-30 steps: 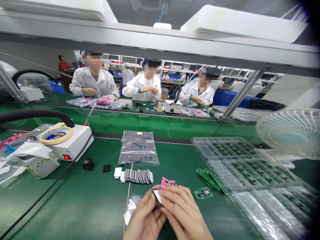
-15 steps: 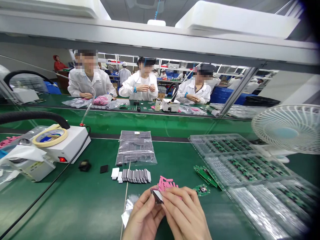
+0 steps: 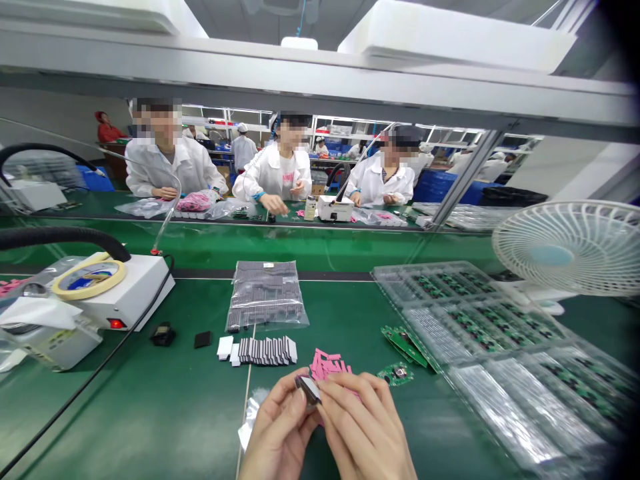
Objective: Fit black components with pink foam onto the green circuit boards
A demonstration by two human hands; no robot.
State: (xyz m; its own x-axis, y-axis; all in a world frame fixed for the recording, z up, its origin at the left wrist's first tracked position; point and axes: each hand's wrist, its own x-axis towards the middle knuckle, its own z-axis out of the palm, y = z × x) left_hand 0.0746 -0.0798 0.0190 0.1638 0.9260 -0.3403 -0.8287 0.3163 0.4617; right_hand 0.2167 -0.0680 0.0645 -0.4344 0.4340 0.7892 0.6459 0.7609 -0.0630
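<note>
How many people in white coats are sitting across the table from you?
3. A person in a white coat sits at left, another person in the middle, a third person at right, along the far bench. More may be hidden behind.

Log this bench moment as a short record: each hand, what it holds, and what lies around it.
left hand: pinching a small dark piece with a white face
right hand: fingers on the same piece
beside the hands: pink pieces, clear film scrap, circuit board
further along the bench: row of dark strips, bagged strips, trays of circuit boards
</note>
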